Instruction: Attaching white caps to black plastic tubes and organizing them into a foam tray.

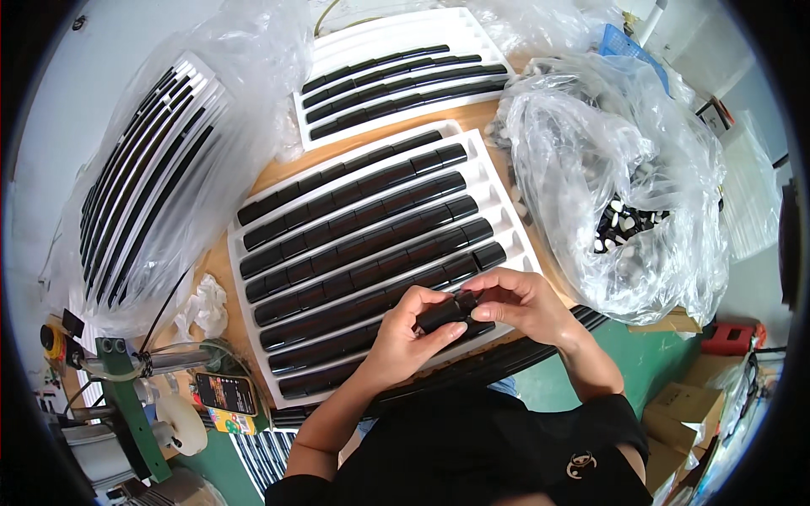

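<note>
Black and glossy, a short tube [439, 317] lies in the left hand [403, 333], above the lower rows of a white tray [499, 198] and toward its right side. The left fingers and thumb wrap round it and grasp it. The right hand [531, 310] pinches a small dark piece [467, 299] between thumb and fingers at the tube's right end; whether the piece is seated or only touching, I cannot tell. Good handling here would mean bracing the tube with the left hand and leaving the fine work to the right, with the piece in line so it does not sit crooked. Pressure is best even and along the tube's length, fingertips clear of the joint. The shiny surface probably slips and marks easily, so a firm but light hold seems wise. Working low over the tray makes a drop less costly, though the rows of black tubes [363, 219] below could be knocked. A clear bag [692, 244] of black and white parts [620, 223] sits to the right.
</note>
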Demonstrator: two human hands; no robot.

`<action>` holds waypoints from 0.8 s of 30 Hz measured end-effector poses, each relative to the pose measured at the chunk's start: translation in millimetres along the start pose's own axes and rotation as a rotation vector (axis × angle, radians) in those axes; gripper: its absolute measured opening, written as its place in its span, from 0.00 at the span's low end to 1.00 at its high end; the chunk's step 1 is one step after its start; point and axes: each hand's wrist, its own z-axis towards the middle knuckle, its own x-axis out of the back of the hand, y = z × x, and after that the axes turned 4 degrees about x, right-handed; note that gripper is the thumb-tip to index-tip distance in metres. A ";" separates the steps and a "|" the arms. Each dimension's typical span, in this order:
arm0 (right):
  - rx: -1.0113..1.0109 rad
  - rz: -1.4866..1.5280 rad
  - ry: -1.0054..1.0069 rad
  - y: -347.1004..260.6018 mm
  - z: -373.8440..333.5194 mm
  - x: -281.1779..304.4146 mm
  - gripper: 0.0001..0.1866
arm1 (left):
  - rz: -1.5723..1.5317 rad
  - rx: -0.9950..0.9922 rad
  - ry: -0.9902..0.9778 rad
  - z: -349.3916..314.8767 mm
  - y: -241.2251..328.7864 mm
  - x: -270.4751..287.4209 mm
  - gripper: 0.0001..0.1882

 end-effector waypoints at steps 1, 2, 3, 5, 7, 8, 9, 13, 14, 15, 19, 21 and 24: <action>-0.010 0.006 0.005 -0.3 -0.2 -0.9 0.16 | -0.001 0.002 0.001 -0.9 1.3 -0.5 0.17; -0.012 0.007 0.004 -0.9 -0.1 -1.6 0.16 | -0.006 -0.009 -0.001 -1.6 1.9 -1.5 0.16; -0.017 0.013 0.015 -1.7 0.1 -2.4 0.15 | -0.011 -0.019 -0.003 -2.2 2.2 -2.6 0.15; -0.021 0.020 0.023 -4.9 2.0 -3.4 0.14 | -0.057 -0.048 0.017 -3.3 2.5 -4.4 0.14; -0.021 0.045 -0.026 -8.8 3.2 -4.5 0.13 | -0.103 -0.077 0.036 -2.9 1.8 -5.9 0.14; -0.022 0.046 -0.026 -7.9 3.8 -4.2 0.13 | 0.048 -0.199 0.061 -2.1 0.7 -6.5 0.14; -0.013 0.015 -0.040 -5.8 4.6 -3.7 0.13 | 0.201 -0.318 0.085 -1.7 0.3 -6.7 0.14; 0.011 -0.073 -0.070 -4.0 7.2 -4.9 0.13 | 0.421 -0.431 0.134 0.7 2.8 -2.1 0.15; 0.010 -0.071 -0.071 -3.5 8.0 -6.4 0.13 | 0.431 -0.450 0.148 1.4 2.7 -1.3 0.15; -0.012 0.015 -0.060 -2.7 8.9 -8.4 0.12 | 0.442 -0.469 0.162 2.3 2.5 -0.5 0.16; -0.051 0.146 -0.057 -2.5 12.5 -12.6 0.12 | 0.399 -0.491 0.170 6.6 2.3 -1.8 0.17; -0.082 0.155 -0.059 -5.3 14.9 -15.5 0.12 | 0.334 -0.495 0.125 7.8 -2.6 2.6 0.16; -0.116 0.187 -0.053 -0.1 16.4 -16.9 0.12 | 0.345 -0.401 0.120 4.2 6.7 4.5 0.15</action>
